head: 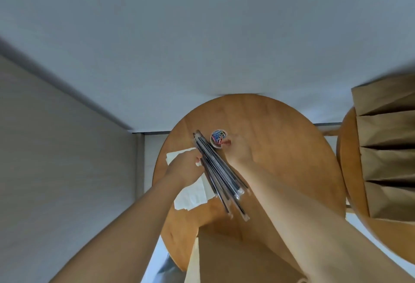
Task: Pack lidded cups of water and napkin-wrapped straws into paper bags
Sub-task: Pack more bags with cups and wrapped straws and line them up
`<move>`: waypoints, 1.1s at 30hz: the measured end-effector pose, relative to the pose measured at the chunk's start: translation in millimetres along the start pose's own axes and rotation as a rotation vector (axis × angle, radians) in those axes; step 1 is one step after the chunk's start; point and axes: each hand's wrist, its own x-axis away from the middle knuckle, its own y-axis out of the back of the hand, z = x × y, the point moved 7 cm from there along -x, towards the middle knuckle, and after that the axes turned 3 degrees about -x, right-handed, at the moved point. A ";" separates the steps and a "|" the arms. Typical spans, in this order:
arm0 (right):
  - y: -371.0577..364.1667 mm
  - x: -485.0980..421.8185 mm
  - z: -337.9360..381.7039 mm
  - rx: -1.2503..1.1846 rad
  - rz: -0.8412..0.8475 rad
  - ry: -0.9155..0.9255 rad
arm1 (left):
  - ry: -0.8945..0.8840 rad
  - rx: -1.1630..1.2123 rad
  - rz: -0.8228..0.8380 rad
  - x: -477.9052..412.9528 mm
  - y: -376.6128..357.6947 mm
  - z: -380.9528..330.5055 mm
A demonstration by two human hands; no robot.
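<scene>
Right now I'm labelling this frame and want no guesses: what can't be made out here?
All in the head view:
- left hand: its fingers are hidden behind the straws; what they hold is unclear.
- right hand: its tips at the clip cup are too small and blurred to tell a pinch.
- paper bags: blurred and cut off by the right edge; contents hidden.

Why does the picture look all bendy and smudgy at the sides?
Head view: the wide lens stretches the round wooden table into an oval and swells the forearms near the bottom; the brown paper bags at the right edge and the wall line at left are smeared with blur; the bundle of dark straws in the middle looks sharpest; the light is soft, no glare.
</scene>
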 end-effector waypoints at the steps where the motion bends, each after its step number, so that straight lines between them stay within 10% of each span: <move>1: -2.5 -6.3 -2.4 0.029 -0.019 -0.013 | 0.006 -0.002 0.008 -3.5 -0.7 2.4; 15: -14.6 -28.7 -1.5 0.256 -0.030 0.060 | 0.090 0.044 0.052 -9.9 -15.4 22.4; 27: 34.9 49.6 6.3 -0.638 0.106 -0.098 | 0.039 0.233 -0.031 45.3 -13.5 -8.3; 33: 69.0 127.2 7.2 -0.714 0.187 -0.013 | 0.045 0.363 -0.076 109.5 -17.1 -26.3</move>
